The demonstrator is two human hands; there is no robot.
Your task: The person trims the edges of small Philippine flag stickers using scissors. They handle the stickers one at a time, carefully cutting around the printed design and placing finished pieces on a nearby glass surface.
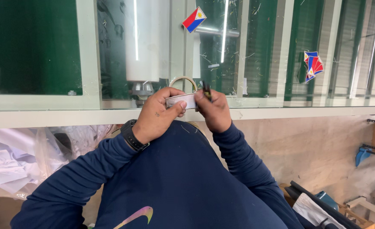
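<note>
The roll of tape [182,94] sits in the middle of the frame, a bit above the center, held up in front of a glass window [39,46]. It is a pale ring, and only its top curve shows above the fingers. A flat gray-white strip runs between the two hands.

The left hand [158,114] is closed around the left end of the strip, with the thumb pressed on its front. A black watch [132,135] is on that wrist. The right hand [213,111] is closed on the right end of the strip, and it also pinches a thin dark tool [206,90] that sticks up above the fingers. What kind of tool it is cannot be told. The two hands are close together, almost touching.

Both arms wear dark blue sleeves [90,169]. A small flag sticker [194,19] is on the glass at the upper middle. More flag stickers [313,65] are at the upper right. Clear plastic bags [22,161] lie at the lower left.
</note>
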